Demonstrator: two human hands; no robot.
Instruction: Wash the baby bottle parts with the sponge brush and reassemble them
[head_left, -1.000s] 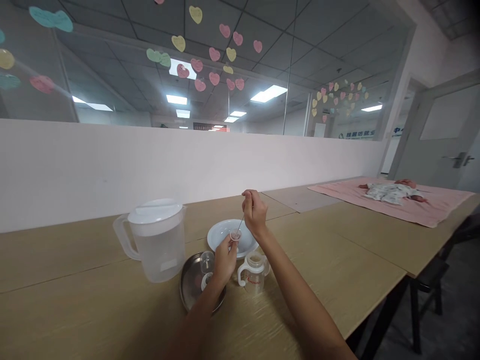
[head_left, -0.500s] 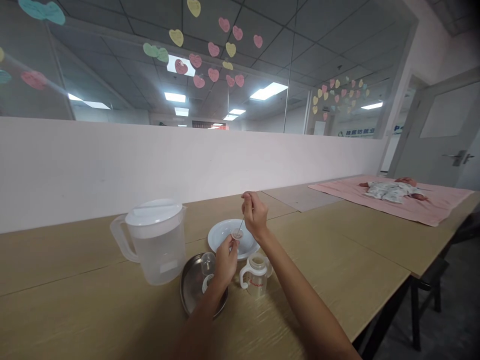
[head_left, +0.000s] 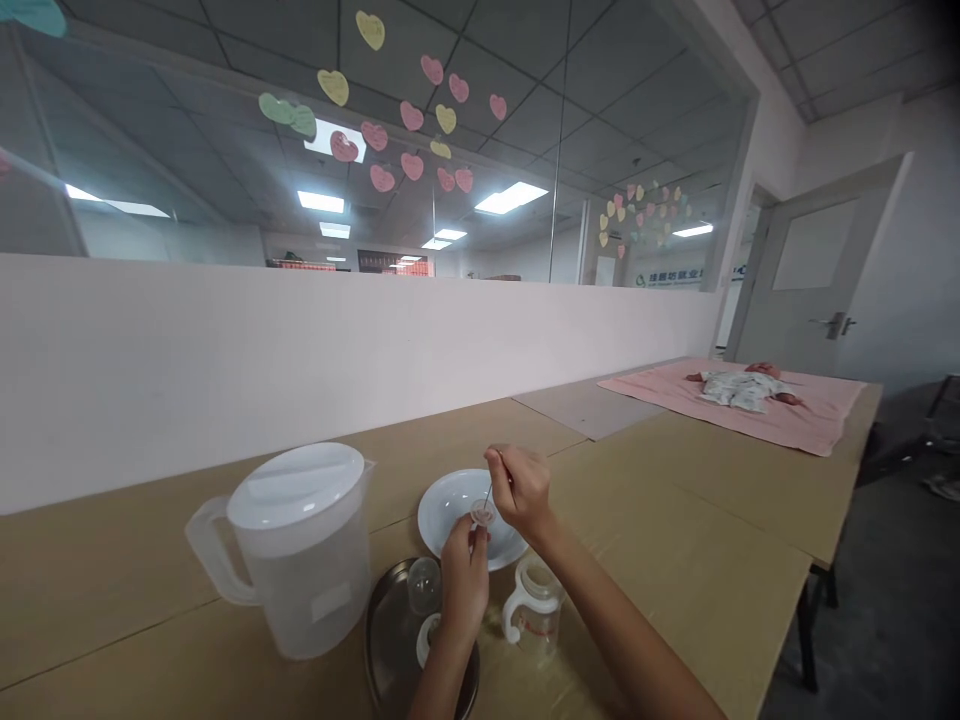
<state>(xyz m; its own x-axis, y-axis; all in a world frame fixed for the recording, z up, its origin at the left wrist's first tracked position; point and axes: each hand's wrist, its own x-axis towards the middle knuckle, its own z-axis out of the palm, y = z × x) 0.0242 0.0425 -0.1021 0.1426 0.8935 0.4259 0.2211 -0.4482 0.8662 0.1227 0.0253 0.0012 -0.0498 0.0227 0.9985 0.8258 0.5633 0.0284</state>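
Observation:
My left hand [head_left: 466,575] pinches a small translucent bottle nipple [head_left: 484,512], its round opening facing up, above a white bowl [head_left: 442,500]. From above, my right hand [head_left: 519,490] closes around a thin rod [head_left: 489,492], whose lower end goes into the nipple; what is on that end is hidden. Beside my right forearm stands an uncapped baby bottle [head_left: 536,610] with white handles. Partly behind my left arm, a metal tray [head_left: 382,640] holds a clear domed cap [head_left: 424,585] and a white ring [head_left: 427,638].
A lidded plastic pitcher [head_left: 300,560] stands on the left of the wooden table [head_left: 675,560]. At the far right, a baby doll [head_left: 742,390] lies on a pink cloth [head_left: 810,425]. A white wall [head_left: 225,350] with glass above runs behind the table.
The camera view has shifted, so the table things appear lower and the doll further left. My right hand has come down closer to the nipple, with the rod showing shorter.

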